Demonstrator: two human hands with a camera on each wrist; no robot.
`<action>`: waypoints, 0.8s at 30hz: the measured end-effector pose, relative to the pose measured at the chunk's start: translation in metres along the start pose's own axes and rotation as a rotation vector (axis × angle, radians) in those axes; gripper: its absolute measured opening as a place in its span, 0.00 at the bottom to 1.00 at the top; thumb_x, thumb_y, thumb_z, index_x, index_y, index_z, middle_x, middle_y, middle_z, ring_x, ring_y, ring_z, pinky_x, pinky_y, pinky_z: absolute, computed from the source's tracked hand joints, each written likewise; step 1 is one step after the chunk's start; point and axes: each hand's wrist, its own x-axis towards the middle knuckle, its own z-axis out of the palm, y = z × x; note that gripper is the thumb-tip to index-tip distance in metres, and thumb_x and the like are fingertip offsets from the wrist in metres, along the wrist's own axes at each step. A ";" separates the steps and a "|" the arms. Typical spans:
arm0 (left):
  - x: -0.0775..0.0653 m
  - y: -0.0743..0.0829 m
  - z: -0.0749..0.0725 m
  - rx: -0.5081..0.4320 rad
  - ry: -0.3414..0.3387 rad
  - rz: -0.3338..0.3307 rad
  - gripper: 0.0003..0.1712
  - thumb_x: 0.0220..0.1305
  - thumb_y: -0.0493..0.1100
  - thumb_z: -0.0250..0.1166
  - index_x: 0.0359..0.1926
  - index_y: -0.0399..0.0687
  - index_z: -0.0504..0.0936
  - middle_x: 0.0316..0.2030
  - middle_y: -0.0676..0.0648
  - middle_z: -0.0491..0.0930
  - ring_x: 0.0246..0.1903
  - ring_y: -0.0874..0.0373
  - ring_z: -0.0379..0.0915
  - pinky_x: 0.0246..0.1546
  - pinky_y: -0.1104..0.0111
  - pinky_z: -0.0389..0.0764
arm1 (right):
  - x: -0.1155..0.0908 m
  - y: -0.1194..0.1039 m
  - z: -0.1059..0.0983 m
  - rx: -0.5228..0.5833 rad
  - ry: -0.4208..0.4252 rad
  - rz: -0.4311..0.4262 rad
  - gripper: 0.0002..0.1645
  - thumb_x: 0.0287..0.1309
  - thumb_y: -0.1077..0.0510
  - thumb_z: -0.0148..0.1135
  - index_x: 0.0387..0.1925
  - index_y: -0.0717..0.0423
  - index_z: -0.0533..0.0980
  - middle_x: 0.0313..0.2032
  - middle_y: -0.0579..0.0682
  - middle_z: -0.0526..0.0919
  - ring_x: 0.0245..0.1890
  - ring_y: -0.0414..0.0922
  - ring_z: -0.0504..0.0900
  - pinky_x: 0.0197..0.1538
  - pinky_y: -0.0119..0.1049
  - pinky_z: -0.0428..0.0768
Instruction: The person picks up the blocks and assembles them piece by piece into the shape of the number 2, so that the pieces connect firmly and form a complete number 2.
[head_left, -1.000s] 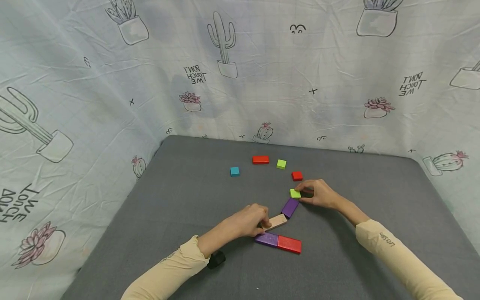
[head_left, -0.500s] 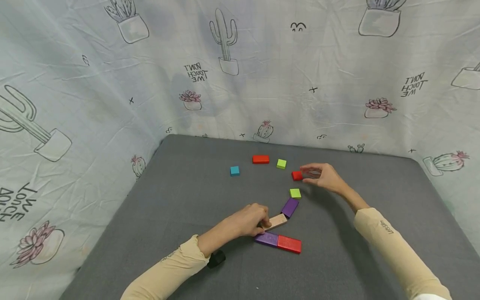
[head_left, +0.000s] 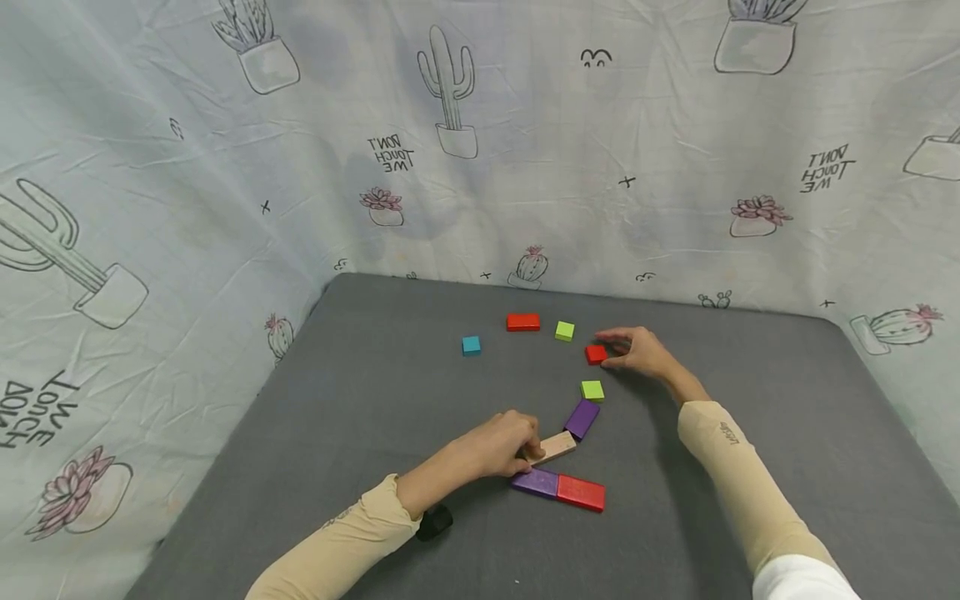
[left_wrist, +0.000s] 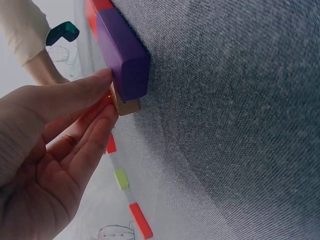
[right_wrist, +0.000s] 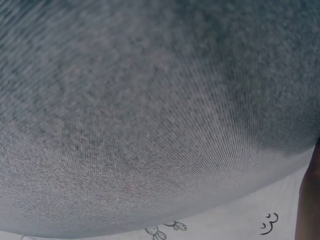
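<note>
I have the left hand (head_left: 497, 444) pinching the wooden block (head_left: 557, 446), the right hand (head_left: 637, 351) spread loosely at the small red block (head_left: 596, 355), seemingly to grasp it, which calls for lightly closing fingers.

On the grey table (head_left: 375, 400) lie coloured blocks (head_left: 581, 492) and one plain wooden block (head_left: 557, 446).

tan block (head_left: 558, 447), purple blocks (head_left: 536, 482), red blocks (head_left: 581, 492), lime cubes (head_left: 592, 390), white cactus-print backdrop (head_left: 525, 100).
</note>
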 end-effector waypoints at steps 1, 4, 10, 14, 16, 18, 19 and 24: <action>0.000 0.000 0.000 -0.003 0.000 0.000 0.11 0.54 0.35 0.72 0.41 0.46 0.88 0.33 0.55 0.79 0.34 0.70 0.76 0.35 0.83 0.75 | 0.000 0.001 0.000 -0.006 0.007 0.004 0.30 0.47 0.72 0.70 0.55 0.75 0.73 0.54 0.70 0.75 0.58 0.64 0.71 0.56 0.49 0.73; -0.001 0.000 0.000 -0.007 0.000 -0.001 0.11 0.54 0.35 0.72 0.41 0.46 0.87 0.33 0.55 0.78 0.34 0.70 0.76 0.35 0.83 0.75 | 0.002 0.002 0.001 -0.027 0.026 0.005 0.28 0.47 0.72 0.71 0.52 0.74 0.75 0.52 0.69 0.77 0.56 0.63 0.74 0.55 0.50 0.74; -0.001 0.001 -0.001 -0.013 -0.006 -0.008 0.11 0.54 0.35 0.72 0.41 0.46 0.87 0.33 0.56 0.78 0.34 0.71 0.76 0.36 0.82 0.75 | 0.002 0.002 0.003 -0.095 0.065 0.028 0.21 0.46 0.68 0.72 0.45 0.70 0.81 0.46 0.67 0.81 0.50 0.61 0.79 0.51 0.50 0.76; 0.000 0.002 0.000 -0.016 -0.004 -0.011 0.11 0.54 0.35 0.72 0.41 0.46 0.87 0.33 0.55 0.78 0.34 0.71 0.76 0.36 0.82 0.75 | 0.002 0.003 0.002 -0.104 0.091 0.052 0.20 0.48 0.64 0.73 0.44 0.68 0.81 0.43 0.65 0.83 0.47 0.60 0.81 0.50 0.52 0.77; 0.000 0.002 0.000 -0.016 -0.001 -0.011 0.11 0.54 0.35 0.72 0.41 0.46 0.87 0.33 0.55 0.78 0.34 0.71 0.76 0.36 0.82 0.75 | 0.001 0.002 0.000 -0.095 0.107 0.065 0.20 0.49 0.63 0.73 0.45 0.67 0.81 0.43 0.64 0.83 0.46 0.60 0.81 0.50 0.53 0.77; 0.000 0.002 0.000 -0.014 0.000 -0.010 0.11 0.54 0.36 0.72 0.40 0.46 0.87 0.33 0.55 0.78 0.34 0.71 0.76 0.36 0.82 0.75 | 0.001 0.000 -0.003 -0.076 0.126 0.074 0.21 0.50 0.62 0.72 0.45 0.68 0.80 0.43 0.64 0.83 0.47 0.60 0.81 0.50 0.53 0.77; 0.000 0.002 0.000 -0.013 0.000 -0.009 0.11 0.54 0.36 0.72 0.40 0.46 0.87 0.33 0.56 0.78 0.34 0.71 0.76 0.36 0.82 0.75 | 0.001 0.000 -0.004 -0.067 0.138 0.084 0.21 0.50 0.62 0.72 0.45 0.67 0.80 0.43 0.64 0.83 0.47 0.60 0.81 0.49 0.53 0.77; 0.001 0.002 -0.001 -0.004 -0.004 -0.013 0.11 0.54 0.36 0.72 0.40 0.47 0.87 0.33 0.56 0.78 0.34 0.71 0.76 0.36 0.82 0.75 | 0.002 -0.004 -0.010 -0.024 0.184 0.106 0.19 0.51 0.63 0.71 0.46 0.67 0.80 0.45 0.64 0.82 0.48 0.58 0.81 0.49 0.50 0.78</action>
